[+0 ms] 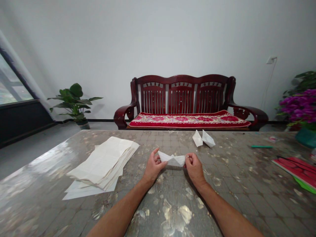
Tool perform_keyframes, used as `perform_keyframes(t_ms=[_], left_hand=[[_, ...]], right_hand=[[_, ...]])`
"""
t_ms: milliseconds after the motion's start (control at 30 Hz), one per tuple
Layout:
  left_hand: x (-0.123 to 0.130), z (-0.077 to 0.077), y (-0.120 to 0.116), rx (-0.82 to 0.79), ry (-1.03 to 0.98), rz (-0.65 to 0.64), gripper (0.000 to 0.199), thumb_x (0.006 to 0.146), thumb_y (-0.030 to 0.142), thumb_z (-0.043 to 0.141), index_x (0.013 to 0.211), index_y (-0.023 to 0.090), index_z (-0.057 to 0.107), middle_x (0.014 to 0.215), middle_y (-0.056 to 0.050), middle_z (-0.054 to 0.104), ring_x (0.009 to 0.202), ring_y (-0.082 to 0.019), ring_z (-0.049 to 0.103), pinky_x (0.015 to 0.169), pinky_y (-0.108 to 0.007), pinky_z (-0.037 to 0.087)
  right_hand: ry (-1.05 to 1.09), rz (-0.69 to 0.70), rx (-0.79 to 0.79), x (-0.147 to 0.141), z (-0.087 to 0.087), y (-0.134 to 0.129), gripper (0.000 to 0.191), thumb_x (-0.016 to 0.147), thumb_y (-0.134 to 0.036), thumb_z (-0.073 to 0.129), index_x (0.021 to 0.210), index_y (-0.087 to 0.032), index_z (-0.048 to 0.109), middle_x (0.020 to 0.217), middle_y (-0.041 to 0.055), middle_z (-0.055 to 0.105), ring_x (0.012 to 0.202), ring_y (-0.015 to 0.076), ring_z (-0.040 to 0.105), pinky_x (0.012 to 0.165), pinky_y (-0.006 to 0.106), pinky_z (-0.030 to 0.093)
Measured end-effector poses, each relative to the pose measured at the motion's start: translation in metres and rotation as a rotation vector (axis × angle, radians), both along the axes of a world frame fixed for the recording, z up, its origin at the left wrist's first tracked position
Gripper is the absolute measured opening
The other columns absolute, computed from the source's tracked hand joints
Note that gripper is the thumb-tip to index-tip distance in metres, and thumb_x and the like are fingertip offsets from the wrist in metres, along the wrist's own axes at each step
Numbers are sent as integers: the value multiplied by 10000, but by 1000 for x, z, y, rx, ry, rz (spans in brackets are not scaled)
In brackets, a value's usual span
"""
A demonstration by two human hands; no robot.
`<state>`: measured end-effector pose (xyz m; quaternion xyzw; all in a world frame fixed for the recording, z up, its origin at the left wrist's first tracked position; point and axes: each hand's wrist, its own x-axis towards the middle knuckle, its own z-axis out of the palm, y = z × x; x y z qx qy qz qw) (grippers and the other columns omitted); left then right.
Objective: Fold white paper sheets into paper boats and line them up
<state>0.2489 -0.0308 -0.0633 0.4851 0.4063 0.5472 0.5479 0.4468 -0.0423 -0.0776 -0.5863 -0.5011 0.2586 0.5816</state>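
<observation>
A folded white paper boat (173, 160) is stretched between my two hands, just above the table. My left hand (153, 166) grips its left end, the thumb along the near side. At the other end, the fingers of my right hand (194, 166) pinch the boat's right tip. Beyond my right hand, two more folded paper boats (208, 139) stand side by side on the table. To the left of my left hand lies a stack of white paper sheets (103, 161), its lower sheets fanned out unevenly.
The table (237, 184) has a shiny floral cover. On the right lie a green pencil-like stick (261, 146), a red book (293, 168) with eyeglasses on it, and a teal pot (306, 137) of purple flowers. A wooden bench (181, 95) stands behind the table.
</observation>
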Motion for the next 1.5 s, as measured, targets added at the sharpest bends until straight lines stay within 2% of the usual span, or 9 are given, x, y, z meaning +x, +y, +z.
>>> perform_keyframes(t_ms=[200,500,667,800,933,1033,1167,1333,1500], left_hand=[[-2,-1,2,-19,27,-8,386,571,310,825,858,148,625,799,-24,712,747,-176,676,716,-278,523],[-3,10,-1,-20,-127,89,396,583,285,816,714,193,454,602,90,515,547,-74,511,572,-188,426],[-9,3,5,91,-36,113,365,586,227,794,686,188,446,743,39,603,645,-83,553,620,-192,429],[-9,0,5,155,77,118,345,608,251,784,663,188,449,742,10,636,668,-108,574,626,-208,434],[-2,4,-1,183,127,41,346,623,295,784,656,188,456,730,3,650,646,-119,584,619,-223,450],[-1,5,-4,201,247,40,292,636,294,769,675,187,500,723,5,654,661,-133,605,647,-240,473],[-9,3,-4,283,560,124,134,736,270,697,808,189,617,759,5,685,729,-162,640,736,-289,497],[-17,6,-8,749,1000,94,168,862,270,655,1022,237,697,977,-38,725,968,-211,627,908,-358,434],[-6,5,-11,960,1254,30,182,956,286,543,982,248,718,863,-35,687,834,-177,584,759,-297,415]], right_hand=[[131,42,3,0,2,1,300,753,-503,587,829,-215,554,546,-34,580,529,179,576,548,282,454],[159,99,-37,-2,6,-3,282,714,-479,595,783,-207,567,602,-6,611,586,188,592,572,286,453],[-186,79,68,3,8,-7,198,742,-362,573,846,-200,620,817,47,681,778,217,613,734,334,476],[-602,28,274,3,20,-15,340,751,-293,663,1082,-213,660,1067,70,685,1060,253,555,957,393,381],[-779,102,318,-4,30,-21,287,763,-252,725,1047,-246,690,948,23,706,979,221,547,919,358,348],[-857,170,290,-6,29,-22,46,807,-218,703,832,-255,711,778,-8,686,859,188,539,838,325,333],[-926,184,294,-2,25,-21,88,845,-194,672,779,-243,704,740,-2,659,800,171,523,753,302,306],[-1121,176,360,1,21,-17,151,891,-218,628,752,-229,687,730,18,616,774,178,495,708,300,285],[-1225,176,374,-5,18,-15,245,922,-215,587,684,-211,645,716,24,597,738,174,489,669,299,278]])
